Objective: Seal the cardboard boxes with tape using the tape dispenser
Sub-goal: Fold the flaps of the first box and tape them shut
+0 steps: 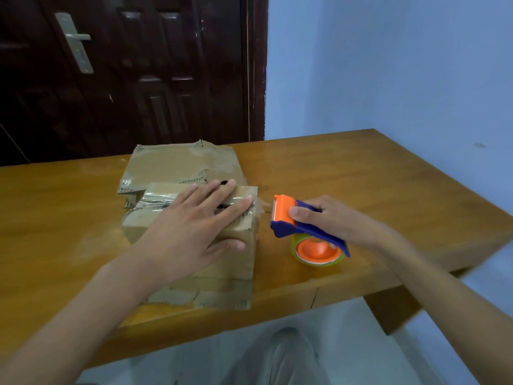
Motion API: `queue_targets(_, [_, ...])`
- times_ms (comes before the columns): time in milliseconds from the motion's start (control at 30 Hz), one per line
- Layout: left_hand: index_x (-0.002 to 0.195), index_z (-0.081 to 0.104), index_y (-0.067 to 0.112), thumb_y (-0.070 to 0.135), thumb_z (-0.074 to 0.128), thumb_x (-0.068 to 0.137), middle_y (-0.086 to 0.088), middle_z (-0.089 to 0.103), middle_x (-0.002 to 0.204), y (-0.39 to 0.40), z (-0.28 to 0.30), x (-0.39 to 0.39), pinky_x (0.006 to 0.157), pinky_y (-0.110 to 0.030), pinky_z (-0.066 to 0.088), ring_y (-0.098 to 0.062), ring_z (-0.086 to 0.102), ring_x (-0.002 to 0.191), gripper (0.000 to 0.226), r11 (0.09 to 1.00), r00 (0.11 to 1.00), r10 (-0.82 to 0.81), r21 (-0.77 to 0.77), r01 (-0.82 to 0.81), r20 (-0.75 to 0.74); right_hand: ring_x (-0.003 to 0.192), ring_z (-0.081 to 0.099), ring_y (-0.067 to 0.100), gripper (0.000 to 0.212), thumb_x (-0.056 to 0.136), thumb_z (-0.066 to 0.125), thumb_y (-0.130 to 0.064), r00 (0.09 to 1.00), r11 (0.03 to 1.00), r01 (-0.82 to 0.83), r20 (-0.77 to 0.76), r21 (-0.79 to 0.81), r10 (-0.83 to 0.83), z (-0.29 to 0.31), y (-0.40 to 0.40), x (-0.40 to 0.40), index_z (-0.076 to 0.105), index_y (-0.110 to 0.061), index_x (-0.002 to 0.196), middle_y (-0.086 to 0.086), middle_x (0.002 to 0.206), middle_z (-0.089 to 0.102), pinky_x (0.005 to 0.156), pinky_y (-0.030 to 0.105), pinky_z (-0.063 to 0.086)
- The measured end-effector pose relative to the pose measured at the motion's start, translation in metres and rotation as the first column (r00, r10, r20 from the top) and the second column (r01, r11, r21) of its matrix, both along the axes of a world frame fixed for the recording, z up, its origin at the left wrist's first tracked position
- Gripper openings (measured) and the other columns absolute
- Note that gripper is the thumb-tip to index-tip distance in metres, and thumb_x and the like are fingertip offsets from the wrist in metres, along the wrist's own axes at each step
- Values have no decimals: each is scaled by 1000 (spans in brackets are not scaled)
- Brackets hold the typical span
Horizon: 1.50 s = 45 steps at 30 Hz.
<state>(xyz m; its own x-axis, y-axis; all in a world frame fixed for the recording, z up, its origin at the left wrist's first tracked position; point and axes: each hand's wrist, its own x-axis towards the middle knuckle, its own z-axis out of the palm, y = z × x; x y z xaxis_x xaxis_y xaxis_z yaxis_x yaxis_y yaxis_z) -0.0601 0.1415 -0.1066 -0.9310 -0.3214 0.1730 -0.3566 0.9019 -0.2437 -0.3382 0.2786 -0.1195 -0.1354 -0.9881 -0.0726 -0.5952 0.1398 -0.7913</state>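
My left hand [194,232] lies flat, fingers straight, pressing the taped brown cardboard box [222,262] on the wooden table [361,176]. Just right, my right hand [330,218] grips the blue-and-orange tape dispenser [302,229]. Beyond, a dark door [138,65].

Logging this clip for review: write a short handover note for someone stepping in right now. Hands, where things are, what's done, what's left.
Left hand: flat, fingers straight, pressing the tape strip down on top of the cardboard box.
Right hand: grips the tape dispenser, which sits on the table just right of the box.
Done: one clear strip runs across the top seam.
Left: whether the strip's right end is cut cannot be told; smooth it down. A flattened cardboard piece lies behind the box, untaped.
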Motion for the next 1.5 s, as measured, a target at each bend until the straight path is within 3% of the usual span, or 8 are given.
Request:
queue_targets(233, [164, 30, 35, 79, 20, 101, -9, 37, 168, 1, 0, 0, 122, -55, 34, -35, 36, 154, 77, 999, 1000, 0, 49, 0, -3, 55, 57, 7, 56, 93, 52, -69, 999, 999, -23, -27, 39, 24, -2, -3, 1, 63, -16, 78, -7, 64, 65, 57, 16, 42])
queue_targets(367, [164, 32, 35, 79, 21, 101, -8, 37, 168, 2, 1, 1, 122, -55, 35, -34, 36, 154, 77, 999, 1000, 4, 54, -4, 1, 58, 60, 9, 72, 87, 54, -76, 996, 994, -31, -78, 108, 39, 8, -6, -5, 66, -5, 90, -3, 70, 69, 59, 21, 45])
queue_targets(567, [164, 29, 38, 80, 20, 101, -6, 34, 170, 3, 2, 1, 123, -55, 34, -33, 33, 156, 77, 998, 1000, 19, 63, -19, 2, 60, 67, 8, 53, 86, 58, -76, 976, 997, -6, -217, 79, 23, 21, 3, -8, 72, -25, 83, -7, 74, 74, 61, 25, 50])
queue_targets(733, [164, 30, 37, 80, 20, 101, -7, 36, 169, 4, 3, 0, 121, -55, 34, -34, 35, 155, 77, 998, 1000, 19, 61, -19, 6, 68, 72, 14, 55, 86, 57, -81, 952, 992, 20, -304, 125, 19, 28, -5, 7, 75, -29, 87, -7, 77, 76, 63, 28, 53])
queue_targets(867, [164, 31, 35, 80, 20, 101, -7, 36, 169, 5, 2, 0, 121, -52, 31, -34, 35, 154, 78, 998, 1000, 28, 54, -28, 7, 70, 73, 16, 69, 77, 54, -92, 886, 975, 88, -463, 204, 17, 44, -23, 24, 75, -26, 87, -5, 75, 75, 63, 32, 58])
queue_targets(1100, [166, 20, 39, 83, 14, 98, -5, 28, 172, 4, 2, -1, 125, -50, 27, -32, 28, 158, 81, 996, 998, 63, 60, -64, 23, 71, 64, 18, 71, 75, 57, -91, 638, 974, 177, -770, 141, -5, 70, -38, 46, 63, -20, 80, -1, 76, 68, 66, 34, 52])
queue_targets(1233, [166, 11, 42, 83, 11, 95, -2, 22, 174, 6, 3, -3, 127, -47, 22, -29, 22, 160, 81, 994, 996, 84, 63, -86, 25, 75, 69, 21, 74, 74, 61, -89, 769, 945, 209, -639, 250, -1, 73, -38, 42, 68, -16, 87, 3, 82, 72, 72, 37, 57])
queue_targets(1500, [165, 16, 42, 83, 7, 95, -3, 27, 172, 6, 3, 0, 126, -47, 25, -30, 27, 158, 82, 995, 997, 82, 55, -83, 9, 64, 57, 20, 74, 70, 59, -94, 749, 928, 291, -659, 232, -70, 12, -30, 40, 58, -20, 67, -3, 65, 59, 59, 33, 36])
